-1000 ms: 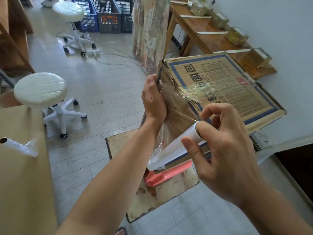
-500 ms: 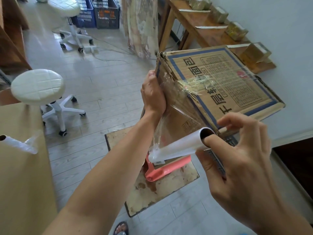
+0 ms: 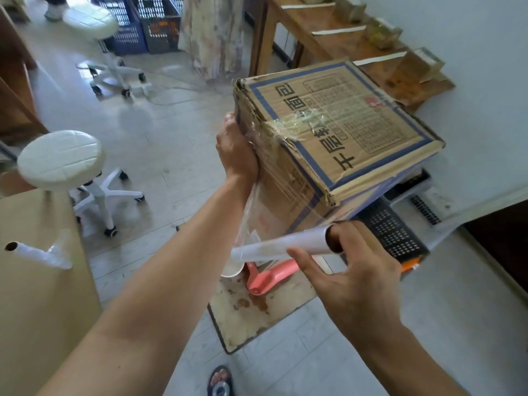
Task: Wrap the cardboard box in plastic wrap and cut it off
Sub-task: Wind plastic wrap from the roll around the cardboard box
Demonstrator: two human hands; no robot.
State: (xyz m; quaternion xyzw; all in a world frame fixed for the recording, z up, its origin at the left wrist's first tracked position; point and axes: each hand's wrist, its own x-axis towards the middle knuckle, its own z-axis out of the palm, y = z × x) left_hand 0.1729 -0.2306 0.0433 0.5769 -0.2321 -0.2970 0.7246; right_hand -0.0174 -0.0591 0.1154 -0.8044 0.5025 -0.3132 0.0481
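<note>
A worn cardboard box (image 3: pixel 351 124) with blue borders and printed characters is tilted in mid-air at the centre. My left hand (image 3: pixel 235 150) presses flat against its left side, pinning clear plastic wrap there. A strip of wrap (image 3: pixel 291 122) crosses the box's top edge, and a sheet of film (image 3: pixel 251 218) runs down to the white wrap roll (image 3: pixel 283 245). My right hand (image 3: pixel 351 270) holds that roll below the box, with a finger pushed into its open tube end.
A pink plastic stool (image 3: pixel 271 277) stands on a stained board (image 3: pixel 257 310) under the box. A second wrap roll (image 3: pixel 40 254) lies on the cardboard surface (image 3: pixel 37 295) at left. White swivel stools (image 3: pixel 61 160) stand on the floor; a wooden bench (image 3: pixel 343 38) with small boxes runs along the wall.
My right hand has carried the roll down and away from the box, drawing out more film. The box has tilted so its printed top faces up more. My left hand stays pressed on the side.
</note>
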